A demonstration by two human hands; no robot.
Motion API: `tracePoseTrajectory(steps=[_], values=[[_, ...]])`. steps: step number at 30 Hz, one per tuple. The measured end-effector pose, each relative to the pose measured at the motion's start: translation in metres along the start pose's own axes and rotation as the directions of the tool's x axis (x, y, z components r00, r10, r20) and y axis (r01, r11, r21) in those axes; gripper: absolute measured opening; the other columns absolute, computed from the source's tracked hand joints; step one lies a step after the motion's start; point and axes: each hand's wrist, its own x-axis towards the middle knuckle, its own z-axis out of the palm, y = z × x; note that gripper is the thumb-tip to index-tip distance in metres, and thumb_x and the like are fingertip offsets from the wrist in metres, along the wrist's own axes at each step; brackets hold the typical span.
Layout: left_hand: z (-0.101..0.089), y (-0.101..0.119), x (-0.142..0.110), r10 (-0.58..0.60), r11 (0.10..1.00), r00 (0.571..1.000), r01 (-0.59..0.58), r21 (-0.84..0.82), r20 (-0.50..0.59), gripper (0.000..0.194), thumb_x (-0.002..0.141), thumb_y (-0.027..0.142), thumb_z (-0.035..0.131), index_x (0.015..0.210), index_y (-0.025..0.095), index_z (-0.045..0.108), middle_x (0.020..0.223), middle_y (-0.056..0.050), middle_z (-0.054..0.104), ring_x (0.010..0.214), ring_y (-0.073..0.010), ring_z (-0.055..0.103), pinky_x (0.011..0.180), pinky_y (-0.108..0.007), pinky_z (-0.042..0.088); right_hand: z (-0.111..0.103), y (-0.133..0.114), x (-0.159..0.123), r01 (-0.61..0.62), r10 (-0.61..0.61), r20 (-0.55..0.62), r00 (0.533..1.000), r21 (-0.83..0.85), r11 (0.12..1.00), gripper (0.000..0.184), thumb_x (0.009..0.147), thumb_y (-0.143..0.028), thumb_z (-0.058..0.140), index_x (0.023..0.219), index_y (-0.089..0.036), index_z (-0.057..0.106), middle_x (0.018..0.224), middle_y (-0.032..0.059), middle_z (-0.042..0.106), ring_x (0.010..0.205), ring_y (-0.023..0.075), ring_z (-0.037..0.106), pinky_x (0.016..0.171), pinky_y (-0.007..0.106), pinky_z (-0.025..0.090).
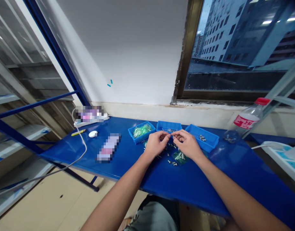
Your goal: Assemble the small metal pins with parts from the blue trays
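Close together over the blue table, my left hand (158, 143) and my right hand (186, 143) meet fingertip to fingertip. Both are pinched around something small and thin that I cannot make out. Just behind them is a blue bin with thin metal screws (171, 130) in it. On the left stands a blue bin (136, 140) filled with green plastic packing (142, 130). The right-hand blue bin (211, 144) holds a few short metal pieces (202, 138). Below my hands lie several loose metal fasteners (173, 163) and a green plastic bag (180, 158), partly hidden by my fingers.
A plastic bottle with a red cap (246, 122) stands at the right rear. To the left lie a blurred-out phone (109, 148), a white rounded object (93, 134), a yellow cutter (78, 132) and a power strip (92, 121). A cable (83, 150) crosses the table's left end.
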Motion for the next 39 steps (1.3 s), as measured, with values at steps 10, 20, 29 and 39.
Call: tracePoseTrajectory(steps=[10, 20, 29, 39], values=[[-0.001, -0.006, -0.001, -0.068, 0.997, 0.997, 0.066, 0.039, 0.045, 0.025, 0.094, 0.03, 0.071, 0.112, 0.02, 0.083, 0.107, -0.006, 0.083, 0.096, -0.0265, 0.081, 0.089, -0.037, 0.065, -0.002, -0.005, -0.002, 0.056, -0.058, 0.05, 0.997, 0.033, 0.998, 0.016, 0.091, -0.029, 0.063, 0.099, -0.022, 0.075, 0.107, 0.0073, 0.075, 0.089, 0.0207, 0.074, 0.082, 0.035, 0.063], [0.003, -0.011, 0.0, -0.07, 0.996, 0.997, 0.072, -0.052, 0.033, 0.018, 0.09, 0.018, 0.073, 0.105, 0.018, 0.082, 0.104, -0.007, 0.083, 0.095, -0.024, 0.081, 0.092, -0.038, 0.066, 0.003, 0.007, -0.001, -0.079, 0.075, 0.027, 0.997, 0.158, 0.984, 0.023, 0.087, -0.037, 0.074, 0.101, -0.02, 0.07, 0.095, 0.0083, 0.076, 0.089, 0.0225, 0.074, 0.08, 0.037, 0.064], [0.006, -0.016, 0.004, -0.133, 0.917, 0.989, 0.146, -0.37, 0.059, 0.033, 0.087, 0.011, 0.075, 0.12, 0.013, 0.068, 0.105, -0.012, 0.083, 0.095, -0.0216, 0.081, 0.09, -0.036, 0.065, 0.004, 0.002, -0.001, 0.02, -0.021, 0.011, 1.0, 0.095, 0.995, 0.028, 0.087, -0.029, 0.068, 0.114, -0.022, 0.066, 0.099, 0.0075, 0.072, 0.087, 0.0208, 0.07, 0.074, 0.033, 0.061], [-0.002, -0.014, -0.001, 0.127, 0.943, 0.978, -0.172, 0.287, 0.167, 0.025, 0.094, 0.026, 0.07, 0.117, 0.018, 0.075, 0.119, -0.011, 0.078, 0.11, -0.0274, 0.074, 0.102, -0.042, 0.057, -0.037, 0.009, 0.009, 0.169, -0.331, -0.135, 0.934, -0.649, 0.742, 0.019, 0.093, -0.02, 0.055, 0.104, -0.02, 0.07, 0.103, 0.0126, 0.07, 0.104, 0.0315, 0.061, 0.093, 0.046, 0.049]])
